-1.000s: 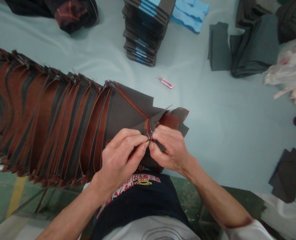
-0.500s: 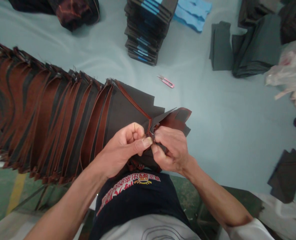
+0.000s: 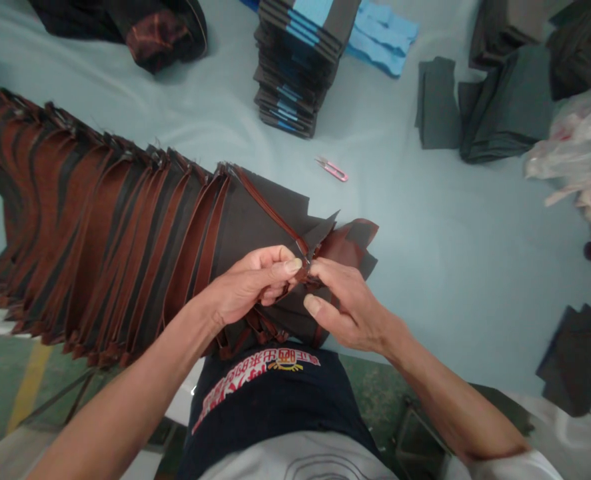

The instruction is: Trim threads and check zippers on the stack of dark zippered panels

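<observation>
Between the thumb and fingers of my left hand (image 3: 258, 280) is pinched the end of a narrow brown strap (image 3: 272, 210). My right hand (image 3: 350, 300) meets it there, its fingers curled against the strap and its thumb lifted a little away. A small bit of metal shows where the hands meet; its shape is too small to tell. The strap belongs to a dark grey fabric panel (image 3: 260, 207) with brown trim, lying under both hands. To the right of the hands, loose grey and brown flaps (image 3: 358, 243) stick up.
A long overlapping row of grey and brown panels (image 3: 92, 247) fills the left. Pink thread snips (image 3: 334, 170) lie beyond the hands. Farther back are a stack of dark pieces with blue bands (image 3: 295, 80), light blue cloth (image 3: 385, 37), grey pieces (image 3: 508, 107) and a clear plastic bag (image 3: 570, 140).
My right thumb has come away from the strap and opened downward. My left hand has shifted slightly up, still pinching the strap. The upright grey flap has tipped left.
</observation>
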A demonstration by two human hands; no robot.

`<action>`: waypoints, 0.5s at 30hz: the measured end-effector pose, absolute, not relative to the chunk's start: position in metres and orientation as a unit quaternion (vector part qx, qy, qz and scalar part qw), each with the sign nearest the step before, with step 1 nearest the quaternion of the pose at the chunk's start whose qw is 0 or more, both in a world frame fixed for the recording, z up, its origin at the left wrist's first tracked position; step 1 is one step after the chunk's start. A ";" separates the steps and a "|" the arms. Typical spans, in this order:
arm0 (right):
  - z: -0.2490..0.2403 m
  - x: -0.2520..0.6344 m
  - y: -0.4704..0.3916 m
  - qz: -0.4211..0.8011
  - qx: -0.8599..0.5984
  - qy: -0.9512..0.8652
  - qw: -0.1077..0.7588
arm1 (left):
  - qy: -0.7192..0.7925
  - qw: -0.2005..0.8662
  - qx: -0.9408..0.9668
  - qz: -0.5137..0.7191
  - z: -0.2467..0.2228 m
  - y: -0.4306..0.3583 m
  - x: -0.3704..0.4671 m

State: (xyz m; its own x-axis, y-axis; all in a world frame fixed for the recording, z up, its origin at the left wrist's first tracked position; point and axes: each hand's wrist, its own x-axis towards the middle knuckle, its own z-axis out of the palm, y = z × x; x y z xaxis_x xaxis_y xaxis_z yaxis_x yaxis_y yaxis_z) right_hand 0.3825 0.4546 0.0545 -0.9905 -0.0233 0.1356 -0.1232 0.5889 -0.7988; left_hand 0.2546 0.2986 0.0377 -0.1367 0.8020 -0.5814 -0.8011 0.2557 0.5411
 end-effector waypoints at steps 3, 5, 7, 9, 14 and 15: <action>0.053 0.382 0.447 0.439 -0.032 -0.892 0.101 | 0.499 0.604 0.029 0.621 0.042 0.300 0.259; 0.052 0.382 0.442 0.412 -0.067 -0.899 0.133 | 0.507 0.590 0.035 0.627 0.043 0.300 0.264; 0.053 0.381 0.438 0.393 -0.074 -0.903 0.155 | 0.508 0.585 0.032 0.632 0.041 0.300 0.268; 0.053 0.380 0.436 0.380 -0.062 -0.906 0.175 | 0.507 0.586 0.026 0.631 0.039 0.299 0.272; 0.040 0.377 0.434 0.347 -0.022 -0.909 0.232 | 0.512 0.580 0.030 0.632 0.034 0.299 0.281; 0.036 0.376 0.435 0.346 -0.015 -0.907 0.240 | 0.524 0.567 0.034 0.634 0.034 0.299 0.284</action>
State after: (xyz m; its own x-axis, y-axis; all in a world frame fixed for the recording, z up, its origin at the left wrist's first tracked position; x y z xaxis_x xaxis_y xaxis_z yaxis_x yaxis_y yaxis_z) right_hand 0.3763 0.4347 0.0363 -0.8845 0.1933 0.4246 -0.1382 0.7607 -0.6342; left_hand 0.2835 0.2994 0.0340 -0.3536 0.7547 -0.5526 -0.6841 0.1943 0.7031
